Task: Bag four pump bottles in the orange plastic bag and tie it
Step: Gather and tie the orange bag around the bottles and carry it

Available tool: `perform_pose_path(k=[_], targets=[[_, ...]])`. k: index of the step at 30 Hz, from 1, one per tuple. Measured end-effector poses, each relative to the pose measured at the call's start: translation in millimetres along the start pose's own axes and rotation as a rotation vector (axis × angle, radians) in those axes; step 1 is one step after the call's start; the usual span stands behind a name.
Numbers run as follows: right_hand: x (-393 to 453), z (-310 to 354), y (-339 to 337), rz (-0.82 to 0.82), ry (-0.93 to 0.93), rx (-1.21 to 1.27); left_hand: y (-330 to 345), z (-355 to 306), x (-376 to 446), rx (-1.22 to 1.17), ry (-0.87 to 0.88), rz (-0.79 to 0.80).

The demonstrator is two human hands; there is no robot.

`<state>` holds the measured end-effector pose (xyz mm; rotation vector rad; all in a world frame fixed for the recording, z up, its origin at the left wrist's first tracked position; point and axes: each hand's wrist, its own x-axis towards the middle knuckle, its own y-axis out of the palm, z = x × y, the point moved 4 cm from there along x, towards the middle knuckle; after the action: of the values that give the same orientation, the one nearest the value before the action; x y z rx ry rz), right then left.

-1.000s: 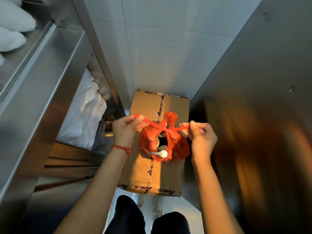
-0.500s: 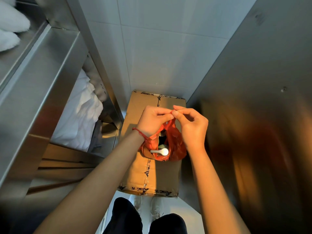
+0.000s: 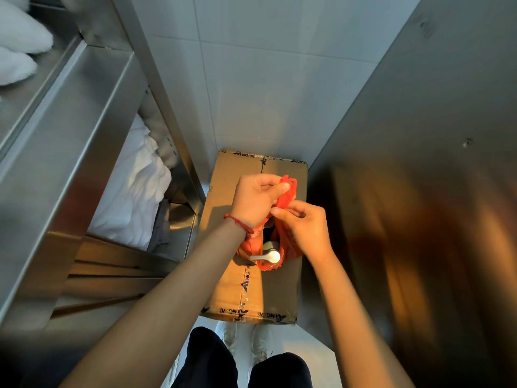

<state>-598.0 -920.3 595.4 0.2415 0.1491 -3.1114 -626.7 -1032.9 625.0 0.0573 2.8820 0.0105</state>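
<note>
The orange plastic bag (image 3: 288,245) sits on top of the taped cardboard box (image 3: 268,292), toward the box's middle, with a white pump head (image 3: 265,257) poking out of its open side. Both hands work directly above the bag: the left hand (image 3: 256,201) pinches one orange handle (image 3: 288,189) that runs up and away from the bag, and the right hand (image 3: 305,225), just beside it and nearer the bag's mouth, pinches the plastic below. Judging by this, the knot is not yet drawn closed.
</note>
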Motion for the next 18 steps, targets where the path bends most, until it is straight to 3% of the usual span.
perform_pose_path(k=[5, 9, 15, 18], targets=[[-9, 11, 5, -0.081, -0.030, -0.054, -1, -10, -7, -0.055, -0.015, -0.021], [-20, 22, 7, -0.135, -0.032, -0.028, -17, -22, -14, 0.016, 0.085, -0.087], [-39, 38, 3, -0.253, -0.027, 0.127, -54, -18, -56, 0.216, 0.208, -0.216], [-52, 48, 5, -0.214, -0.034, 0.174, -64, -11, -88, 0.396, 0.271, -0.302]])
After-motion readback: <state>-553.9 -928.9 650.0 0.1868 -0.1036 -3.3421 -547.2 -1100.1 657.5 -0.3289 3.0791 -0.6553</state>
